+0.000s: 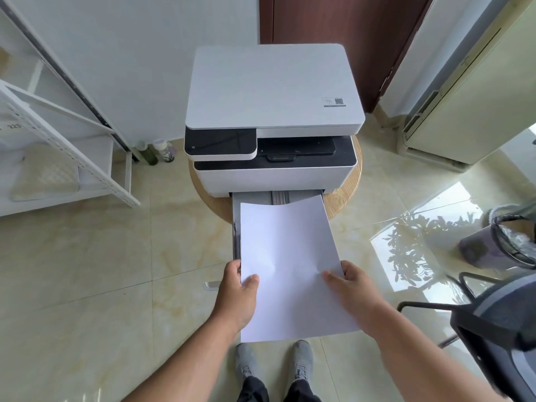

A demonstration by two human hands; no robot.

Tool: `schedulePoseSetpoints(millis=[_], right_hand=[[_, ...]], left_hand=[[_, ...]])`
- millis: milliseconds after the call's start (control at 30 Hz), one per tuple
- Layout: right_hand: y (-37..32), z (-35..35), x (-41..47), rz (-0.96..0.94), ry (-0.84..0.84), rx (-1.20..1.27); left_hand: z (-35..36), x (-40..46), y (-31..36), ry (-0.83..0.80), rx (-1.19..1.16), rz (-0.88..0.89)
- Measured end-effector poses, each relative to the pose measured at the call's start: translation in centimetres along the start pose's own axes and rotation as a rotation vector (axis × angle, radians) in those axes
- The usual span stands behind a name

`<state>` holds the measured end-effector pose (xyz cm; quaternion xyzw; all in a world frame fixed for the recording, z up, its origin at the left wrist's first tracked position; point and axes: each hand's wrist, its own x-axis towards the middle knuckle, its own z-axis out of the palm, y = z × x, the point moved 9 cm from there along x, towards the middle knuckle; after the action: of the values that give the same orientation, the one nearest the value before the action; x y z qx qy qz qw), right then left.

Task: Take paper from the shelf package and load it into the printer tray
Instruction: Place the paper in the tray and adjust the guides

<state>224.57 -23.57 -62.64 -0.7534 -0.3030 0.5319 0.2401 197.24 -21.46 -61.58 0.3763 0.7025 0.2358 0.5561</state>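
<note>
I held a stack of white paper [287, 265] by its two long edges, one hand on each side. My left hand [239, 294] gripped the left edge, thumb lying flat on top of the sheets and the fingers curled under out of sight. My right hand [352, 288] gripped the right edge in the same way, thumb on top pointing left, fingers tucked round and beneath. Both hands were narrowly closed on the paper, at about the middle of its length.

The paper's far end hung over the open printer tray [236, 227], which stuck out toward me from the bottom of the white printer [272, 117]. That far edge bowed a little and lay skewed to the right, so the tray's left wall and a strip of its far floor showed uncovered. I could not tell whether the sheets touched the tray. The near end of the stack reached back over my grey shoes [303, 358].

The printer sat on a round wooden stool [345, 192] on the tiled floor [87, 271]. A white metal shelf [69, 146] stood at the far left, with two small bottles [158, 152] on the floor by the wall between shelf and printer. To the right were a lined waste bin [510, 242] and a dark chair [499, 329].
</note>
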Motion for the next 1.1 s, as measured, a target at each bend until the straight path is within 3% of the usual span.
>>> schedulePoseSetpoints(millis=[600,1000,1100], right_hand=[[4.2,1.8,5.3,0.113,-0.025,-0.037],[7.3,1.0,1.2,0.246,-0.048,0.134],[6.8,1.0,0.4,0.211,-0.06,0.063]], left_hand=[[2.3,4.3,-4.9,0.029,-0.007,-0.143],[3.0,-0.2,-8.2,-0.042,-0.075,-0.259],[3.0,-0.6,-8.3,-0.06,-0.047,-0.268]])
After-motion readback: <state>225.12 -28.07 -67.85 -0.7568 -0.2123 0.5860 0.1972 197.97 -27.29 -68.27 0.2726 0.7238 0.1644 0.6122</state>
